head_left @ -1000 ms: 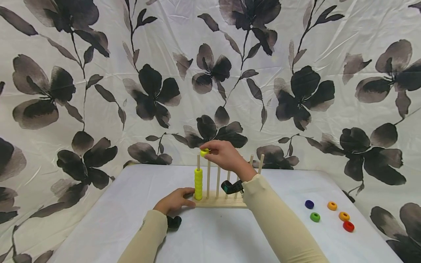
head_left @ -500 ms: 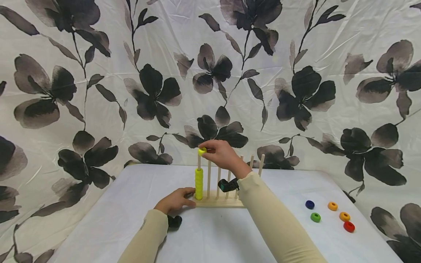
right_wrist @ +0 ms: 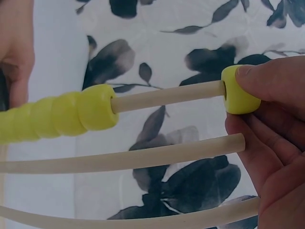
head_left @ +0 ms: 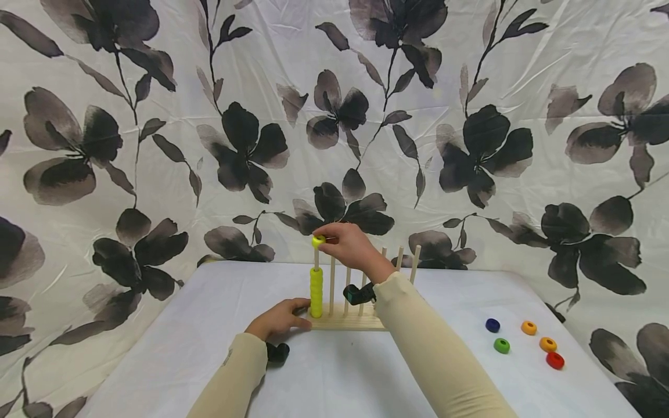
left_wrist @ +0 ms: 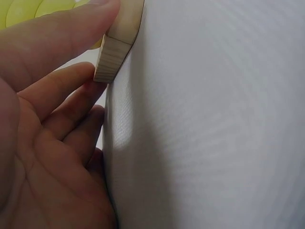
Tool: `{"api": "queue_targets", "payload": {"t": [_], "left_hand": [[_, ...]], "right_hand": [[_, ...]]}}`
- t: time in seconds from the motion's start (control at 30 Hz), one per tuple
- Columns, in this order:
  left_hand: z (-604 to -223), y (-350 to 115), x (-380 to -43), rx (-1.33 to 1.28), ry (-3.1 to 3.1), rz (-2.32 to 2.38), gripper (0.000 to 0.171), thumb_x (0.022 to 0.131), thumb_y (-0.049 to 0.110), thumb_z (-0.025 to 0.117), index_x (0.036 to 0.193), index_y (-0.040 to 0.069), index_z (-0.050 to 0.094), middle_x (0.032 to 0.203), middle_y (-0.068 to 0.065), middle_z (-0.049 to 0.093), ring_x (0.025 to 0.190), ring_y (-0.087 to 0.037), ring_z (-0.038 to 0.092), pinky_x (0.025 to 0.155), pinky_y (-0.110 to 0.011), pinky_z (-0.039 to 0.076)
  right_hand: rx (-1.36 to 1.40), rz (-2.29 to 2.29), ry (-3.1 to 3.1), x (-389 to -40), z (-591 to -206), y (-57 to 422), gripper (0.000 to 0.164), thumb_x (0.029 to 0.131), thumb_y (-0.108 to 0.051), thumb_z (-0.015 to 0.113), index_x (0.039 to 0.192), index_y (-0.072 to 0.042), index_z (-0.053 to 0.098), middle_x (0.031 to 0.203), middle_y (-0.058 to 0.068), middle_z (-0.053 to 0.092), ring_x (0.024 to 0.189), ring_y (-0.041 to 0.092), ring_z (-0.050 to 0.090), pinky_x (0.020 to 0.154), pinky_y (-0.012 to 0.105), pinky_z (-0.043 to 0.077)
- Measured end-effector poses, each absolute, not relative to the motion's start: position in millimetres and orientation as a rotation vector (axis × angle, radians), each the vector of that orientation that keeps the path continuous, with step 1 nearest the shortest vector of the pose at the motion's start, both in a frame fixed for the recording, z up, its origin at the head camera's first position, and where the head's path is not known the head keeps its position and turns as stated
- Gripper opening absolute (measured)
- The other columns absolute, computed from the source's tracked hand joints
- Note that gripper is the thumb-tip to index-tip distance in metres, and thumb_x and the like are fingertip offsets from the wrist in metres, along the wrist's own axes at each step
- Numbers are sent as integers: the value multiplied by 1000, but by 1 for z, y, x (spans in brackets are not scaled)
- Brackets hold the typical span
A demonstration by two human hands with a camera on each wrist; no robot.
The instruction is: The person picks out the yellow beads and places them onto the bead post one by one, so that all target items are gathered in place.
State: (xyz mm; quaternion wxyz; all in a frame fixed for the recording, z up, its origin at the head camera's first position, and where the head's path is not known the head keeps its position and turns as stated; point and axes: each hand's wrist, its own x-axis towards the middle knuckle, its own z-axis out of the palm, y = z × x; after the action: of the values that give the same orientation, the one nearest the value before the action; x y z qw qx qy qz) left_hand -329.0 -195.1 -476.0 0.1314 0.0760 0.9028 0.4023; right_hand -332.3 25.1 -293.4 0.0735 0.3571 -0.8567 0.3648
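Observation:
Between thumb and fingers, my right hand (head_left: 349, 247) pinches a yellow bead (right_wrist: 238, 90) at the top of the leftmost peg (right_wrist: 167, 97); the peg's tip is inside the bead's hole. Lower on that peg sits a stack of yellow beads (head_left: 316, 293), with bare wood between stack and held bead. My left hand (head_left: 279, 319) holds the left end of the wooden base (head_left: 345, 325), its thumb (left_wrist: 57, 38) on the near side and fingertips at the end face. More bare pegs (head_left: 331, 284) rise to the right, partly hidden by my right hand and wrist.
On the white-covered table (head_left: 209, 302), loose beads lie at the right: a dark blue bead (head_left: 492, 325), a green bead (head_left: 502, 346), an orange bead (head_left: 529, 328), another orange bead (head_left: 547, 344) and a red bead (head_left: 555, 360). A floral cloth (head_left: 292, 174) hangs behind.
My right hand has moved slightly left with the yellow bead, from beside the leftmost peg onto its tip. My left hand has stayed at the base's end.

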Motion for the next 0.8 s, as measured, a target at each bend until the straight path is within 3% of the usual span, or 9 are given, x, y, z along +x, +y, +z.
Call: {"api": "queue_targets", "payload": {"t": [0.8], "left_hand": [[-477,-195,-333,257,2620,1166,73,77,30,81,141,12,50,148,-11,47,141,-36,37,115,-59,26]], "right_hand": [[1088,942,-2618,-332,-291,21,30,93,-15,63,123,-11,67,120,5,69,107,18,66,92,32,55]]}}
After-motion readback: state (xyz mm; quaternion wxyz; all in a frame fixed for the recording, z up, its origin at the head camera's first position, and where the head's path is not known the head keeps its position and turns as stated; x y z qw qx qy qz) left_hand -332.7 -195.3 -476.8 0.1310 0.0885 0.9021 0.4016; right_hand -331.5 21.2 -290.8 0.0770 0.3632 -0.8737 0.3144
